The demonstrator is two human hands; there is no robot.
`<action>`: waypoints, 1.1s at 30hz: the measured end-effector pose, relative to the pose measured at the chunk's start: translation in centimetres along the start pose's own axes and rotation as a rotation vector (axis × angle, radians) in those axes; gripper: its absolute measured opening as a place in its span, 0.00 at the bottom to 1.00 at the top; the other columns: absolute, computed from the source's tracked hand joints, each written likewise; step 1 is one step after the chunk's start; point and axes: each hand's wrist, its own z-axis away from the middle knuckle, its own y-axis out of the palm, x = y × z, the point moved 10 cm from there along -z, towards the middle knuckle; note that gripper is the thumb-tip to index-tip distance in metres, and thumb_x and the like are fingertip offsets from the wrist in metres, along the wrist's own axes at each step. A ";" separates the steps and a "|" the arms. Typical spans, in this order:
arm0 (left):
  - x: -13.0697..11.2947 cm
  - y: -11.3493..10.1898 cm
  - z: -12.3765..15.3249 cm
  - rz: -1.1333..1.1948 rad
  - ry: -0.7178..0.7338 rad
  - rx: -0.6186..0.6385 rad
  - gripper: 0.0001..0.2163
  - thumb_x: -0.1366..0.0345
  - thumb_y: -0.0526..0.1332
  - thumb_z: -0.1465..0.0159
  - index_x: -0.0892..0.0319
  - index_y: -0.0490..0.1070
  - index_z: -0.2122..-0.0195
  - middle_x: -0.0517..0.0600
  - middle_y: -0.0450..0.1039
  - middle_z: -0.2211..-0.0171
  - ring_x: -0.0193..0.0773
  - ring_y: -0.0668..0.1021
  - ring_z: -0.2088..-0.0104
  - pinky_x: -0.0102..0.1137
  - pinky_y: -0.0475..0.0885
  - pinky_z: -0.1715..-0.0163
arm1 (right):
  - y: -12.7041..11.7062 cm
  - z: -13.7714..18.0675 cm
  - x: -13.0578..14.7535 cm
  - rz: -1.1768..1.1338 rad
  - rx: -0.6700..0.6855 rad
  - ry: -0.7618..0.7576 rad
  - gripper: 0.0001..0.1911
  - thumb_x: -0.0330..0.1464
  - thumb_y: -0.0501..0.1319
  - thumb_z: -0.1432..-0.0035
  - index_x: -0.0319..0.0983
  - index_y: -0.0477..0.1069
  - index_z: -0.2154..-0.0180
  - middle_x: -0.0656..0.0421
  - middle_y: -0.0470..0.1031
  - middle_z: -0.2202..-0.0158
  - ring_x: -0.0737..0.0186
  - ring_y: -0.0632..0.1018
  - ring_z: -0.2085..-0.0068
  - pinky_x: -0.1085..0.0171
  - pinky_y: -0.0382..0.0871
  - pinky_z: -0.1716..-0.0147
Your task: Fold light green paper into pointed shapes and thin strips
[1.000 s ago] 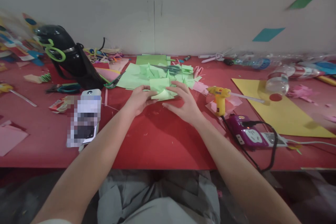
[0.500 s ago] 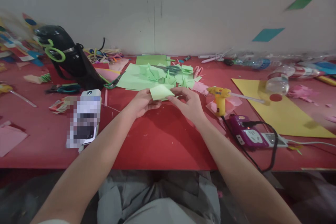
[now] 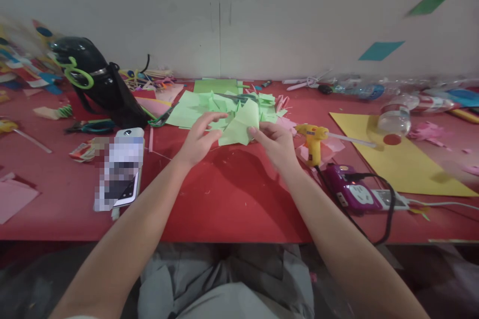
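Note:
A light green sheet of paper (image 3: 241, 124) with fold creases is raised above the red table (image 3: 224, 199). My right hand (image 3: 275, 142) pinches its right edge between thumb and fingers. To the paper's left, my left hand (image 3: 200, 139) has its thumb and fingers apart, close to the sheet's edge and holding nothing. Behind the hands lie flat green sheets (image 3: 183, 109) and several folded green paper pieces (image 3: 215, 102). Scissors (image 3: 243, 96) rest on top of them, partly covered by the raised paper.
A yellow glue gun (image 3: 313, 140) stands right of my hands, near a purple power socket (image 3: 354, 189) with a black cord. A phone (image 3: 125, 169) leans at left, before a black bottle case (image 3: 101, 79). Plastic bottles (image 3: 394, 119) and yellow paper (image 3: 422, 164) lie at right.
The folded green paper has opened out into a larger creased sheet. My left hand has let go and spread its fingers, while my right hand keeps its hold.

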 end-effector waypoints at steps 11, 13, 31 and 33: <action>0.9 2.3 0.4 0.154 -0.122 0.110 0.13 0.56 0.66 0.40 0.60 0.79 0.62 0.52 0.81 0.63 0.45 0.81 0.58 0.35 0.74 0.56 | 0.4 0.1 -0.7 -0.043 0.017 0.051 0.17 0.44 0.70 0.49 0.41 0.79 0.60 0.56 0.82 0.63 0.58 0.81 0.62 0.58 0.77 0.58; 1.2 2.7 0.6 0.174 -0.160 0.154 0.12 0.57 0.67 0.41 0.61 0.79 0.62 0.52 0.81 0.63 0.45 0.81 0.58 0.35 0.75 0.56 | 0.2 0.0 -0.8 -0.054 -0.006 0.055 0.19 0.43 0.70 0.49 0.41 0.79 0.58 0.57 0.83 0.63 0.57 0.82 0.62 0.57 0.77 0.59; 3.2 3.1 0.9 0.393 -0.334 0.115 0.16 0.60 0.71 0.47 0.61 0.78 0.58 0.54 0.81 0.59 0.44 0.82 0.60 0.36 0.76 0.58 | 0.8 0.5 0.9 0.113 -0.014 -0.035 0.15 0.42 0.70 0.49 0.41 0.79 0.62 0.56 0.82 0.64 0.58 0.81 0.62 0.58 0.77 0.59; 3.2 3.2 1.0 0.388 -0.345 0.124 0.17 0.61 0.72 0.49 0.61 0.78 0.59 0.55 0.81 0.60 0.45 0.82 0.60 0.37 0.76 0.58 | 0.8 0.5 0.7 0.106 -0.003 -0.017 0.16 0.42 0.70 0.50 0.40 0.78 0.62 0.55 0.82 0.63 0.57 0.81 0.61 0.57 0.77 0.58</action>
